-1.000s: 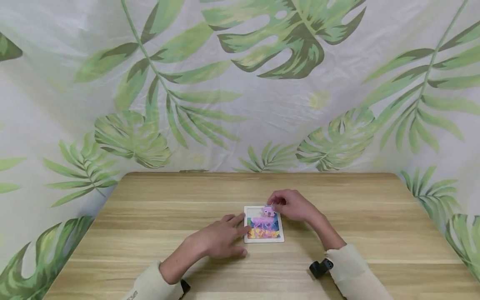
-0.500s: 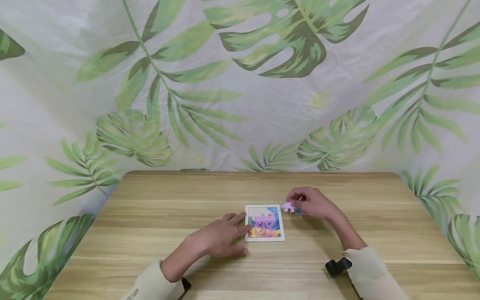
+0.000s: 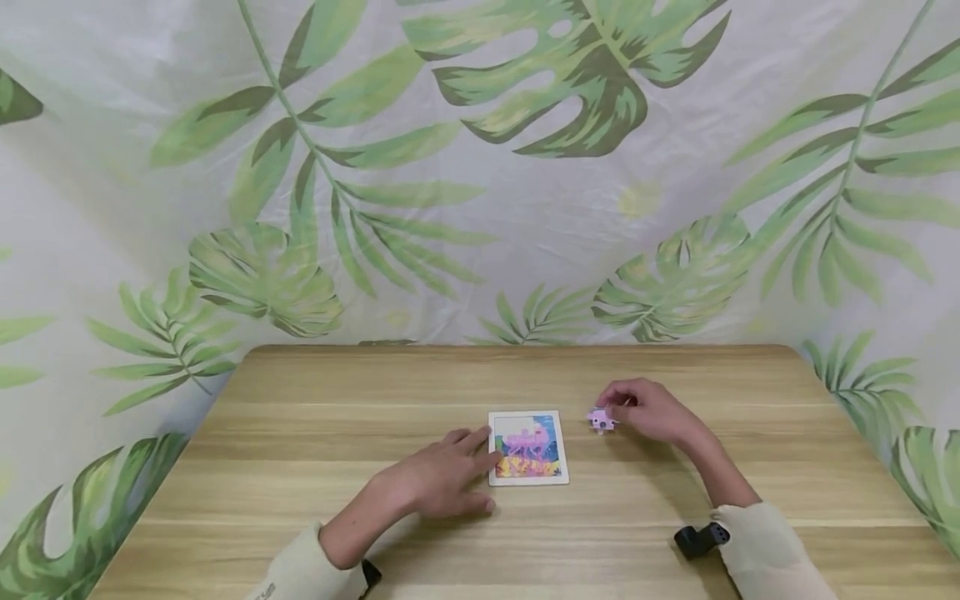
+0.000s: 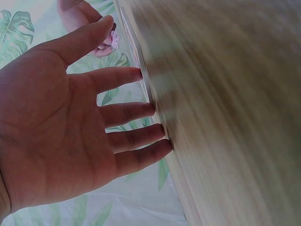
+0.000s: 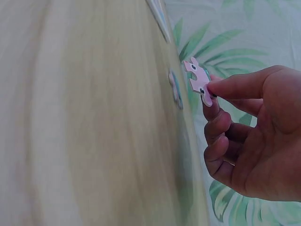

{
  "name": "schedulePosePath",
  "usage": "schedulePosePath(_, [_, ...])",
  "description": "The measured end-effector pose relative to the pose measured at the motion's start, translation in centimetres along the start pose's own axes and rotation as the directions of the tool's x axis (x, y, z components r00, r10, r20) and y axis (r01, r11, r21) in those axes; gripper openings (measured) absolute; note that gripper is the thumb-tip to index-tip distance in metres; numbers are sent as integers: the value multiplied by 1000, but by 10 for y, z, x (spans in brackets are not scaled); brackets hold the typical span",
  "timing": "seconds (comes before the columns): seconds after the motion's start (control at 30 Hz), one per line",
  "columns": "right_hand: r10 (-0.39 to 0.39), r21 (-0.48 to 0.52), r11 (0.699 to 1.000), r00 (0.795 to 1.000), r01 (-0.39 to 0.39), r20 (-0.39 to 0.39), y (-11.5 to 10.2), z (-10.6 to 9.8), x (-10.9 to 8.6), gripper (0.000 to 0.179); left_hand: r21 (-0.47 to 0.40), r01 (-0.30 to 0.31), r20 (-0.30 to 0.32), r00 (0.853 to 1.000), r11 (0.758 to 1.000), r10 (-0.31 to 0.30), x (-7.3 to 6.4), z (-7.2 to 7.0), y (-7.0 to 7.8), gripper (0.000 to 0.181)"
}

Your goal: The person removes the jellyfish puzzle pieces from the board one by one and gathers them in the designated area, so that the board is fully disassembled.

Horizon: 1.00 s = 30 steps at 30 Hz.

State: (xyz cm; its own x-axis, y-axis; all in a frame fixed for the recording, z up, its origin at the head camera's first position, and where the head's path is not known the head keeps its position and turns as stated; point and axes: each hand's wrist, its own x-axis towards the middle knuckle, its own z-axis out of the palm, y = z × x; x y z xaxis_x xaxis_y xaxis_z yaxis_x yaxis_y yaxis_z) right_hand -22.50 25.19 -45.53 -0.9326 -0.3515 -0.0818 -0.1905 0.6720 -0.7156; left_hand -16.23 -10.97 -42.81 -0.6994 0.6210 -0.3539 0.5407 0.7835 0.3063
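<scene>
A small square jigsaw puzzle [image 3: 527, 481] in a white frame lies on the table, its picture pink, blue and yellow with a pale area at the upper left. My left hand [image 3: 442, 477] has its fingers spread and straight, index and middle fingertips at the frame's left edge. To the right of the frame, my right hand [image 3: 651, 410] pinches a pink jigsaw piece [image 5: 199, 77] with dark eyes printed on it between thumb and index finger, raised over the table. Another jigsaw piece [image 5: 175, 89] lies flat on the wood below it.
The wood-grain table [image 3: 360, 383] reaches back to a leaf-printed cloth [image 3: 540, 233] hanging behind it. Each sleeve has a black wrist camera; the right camera [image 3: 701, 541] sits low over the table.
My right hand has carried the pink jigsaw piece rightward, from over the frame's upper right corner to beside the frame. My left hand has stayed in place.
</scene>
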Motion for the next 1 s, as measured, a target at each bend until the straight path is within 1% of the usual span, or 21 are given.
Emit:
schedulePosePath(0.17, [13,-3,1000,1000,-13,-1,9,-6,-7,13,6,-6,-7,1000,1000,6,1,1,0,70])
schedulePosePath(0.3, [28,-13,1000,1000,-28,-4,16,-11,-12,13,7,-4,0,1000,1000,4,1,0,1,70])
schedulePosePath(0.47, [57,-30,998,998,-57,-4,19,-14,-18,13,9,-2,0,1000,1000,2,1,2,0,70])
schedulePosePath(0.67, [36,-27,999,999,-36,-5,18,-14,-20,12,13,-4,-10,1000,1000,5,0,3,0,70])
schedulePosePath(1.0, [10,-75,997,1000,-10,-12,21,-11,-16,12,10,8,-3,1000,1000,-8,-1,3,-1,70])
